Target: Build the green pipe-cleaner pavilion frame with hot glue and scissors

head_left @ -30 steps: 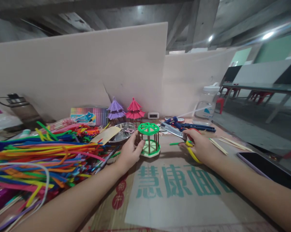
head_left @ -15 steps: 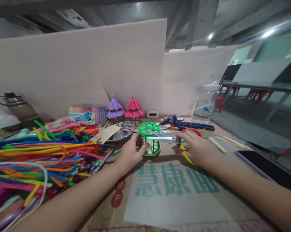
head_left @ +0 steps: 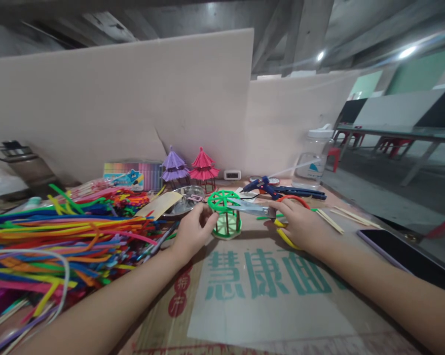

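Near the middle of the table stands a small green frame [head_left: 228, 228], with a spoked top ring, dark posts and a round base. My left hand [head_left: 196, 228] grips its left side between thumb and fingers. In my right hand [head_left: 294, 222] are scissors [head_left: 255, 209] with one red and one yellow handle. Their blades point left and reach the frame's top ring at its right side. Whether the blade tips touch the ring is hard to tell. A green strip [head_left: 265, 217] lies just behind the scissors.
Colourful pipe cleaners [head_left: 70, 236] cover the left side. Behind are a metal dish [head_left: 183, 209], purple [head_left: 175, 167] and red [head_left: 203, 167] paper pagodas, a blue glue gun [head_left: 259, 185] and a clear jar [head_left: 313, 160]. Wooden sticks [head_left: 329, 222] and a phone [head_left: 407, 254] lie right.
The green frame has shifted slightly left and is turned or tilted a little, with more of its posts showing. My left hand has moved slightly left with it.
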